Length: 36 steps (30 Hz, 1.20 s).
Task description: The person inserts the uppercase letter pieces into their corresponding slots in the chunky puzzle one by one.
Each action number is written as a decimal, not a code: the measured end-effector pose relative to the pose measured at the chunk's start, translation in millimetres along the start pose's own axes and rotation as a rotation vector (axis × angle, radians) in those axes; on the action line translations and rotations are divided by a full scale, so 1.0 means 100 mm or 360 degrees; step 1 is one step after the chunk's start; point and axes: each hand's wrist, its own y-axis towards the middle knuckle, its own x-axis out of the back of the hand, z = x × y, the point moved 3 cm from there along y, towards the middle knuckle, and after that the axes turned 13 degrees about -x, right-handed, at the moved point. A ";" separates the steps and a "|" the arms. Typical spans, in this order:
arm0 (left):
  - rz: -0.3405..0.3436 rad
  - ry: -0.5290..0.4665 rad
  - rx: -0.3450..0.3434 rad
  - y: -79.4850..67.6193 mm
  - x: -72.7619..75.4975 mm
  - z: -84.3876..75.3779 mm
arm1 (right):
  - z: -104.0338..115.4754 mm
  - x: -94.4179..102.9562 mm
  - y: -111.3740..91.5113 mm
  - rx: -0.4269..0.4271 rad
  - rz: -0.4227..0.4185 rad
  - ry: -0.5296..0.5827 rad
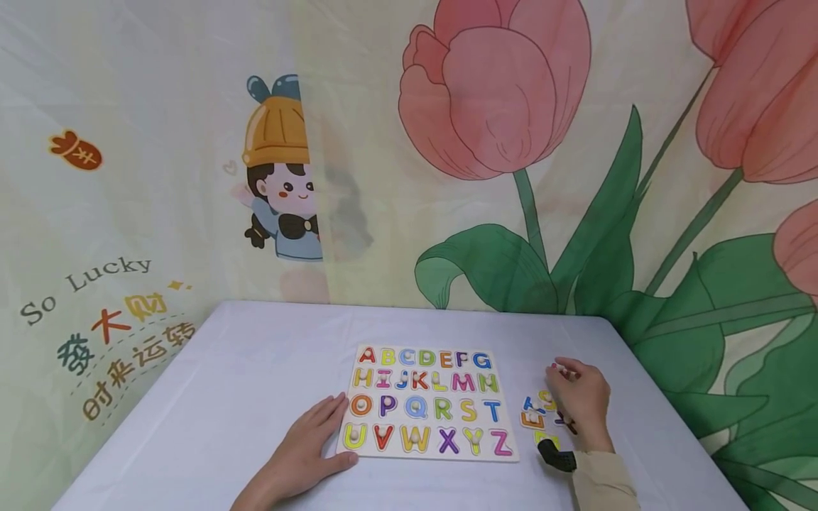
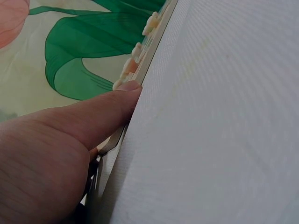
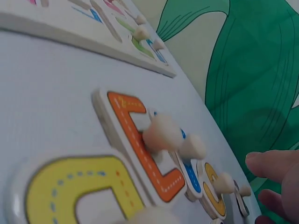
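Note:
A white alphabet puzzle board (image 1: 428,460) lies on the table, its colourful letters in four rows, many with wooden pegs. My left hand (image 1: 307,446) rests at its left side, thumb (image 2: 117,105) against the near edge and fingers along the left edge. My right hand (image 1: 583,397) is over several loose letter pieces right of the board. In the right wrist view its thumb and a finger (image 3: 273,163) stand apart, and nothing shows between them. A small pink thing (image 1: 554,367) shows at its fingertips in the head view. An orange E piece (image 3: 128,135) and a yellow letter piece (image 3: 39,191) lie nearby.
A white cloth covers the table (image 1: 211,383). Behind it hangs a curtain (image 1: 364,142) printed with large tulips and a cartoon figure. A black wrist camera (image 1: 557,456) sits at my right wrist, close to the loose pieces.

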 end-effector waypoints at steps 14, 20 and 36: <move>-0.0006 -0.0005 0.0010 -0.01 -0.03 0.03 | -0.15 0.01 0.15 -0.0173 -0.0013 0.0003; -0.0018 -0.0021 -0.0004 -0.01 -0.02 0.01 | -0.14 -0.02 0.17 -0.0147 -0.0074 -0.0057; -0.0028 -0.0005 -0.0027 -0.01 0.01 -0.01 | -0.07 -0.03 0.16 -0.0140 0.0002 -0.0136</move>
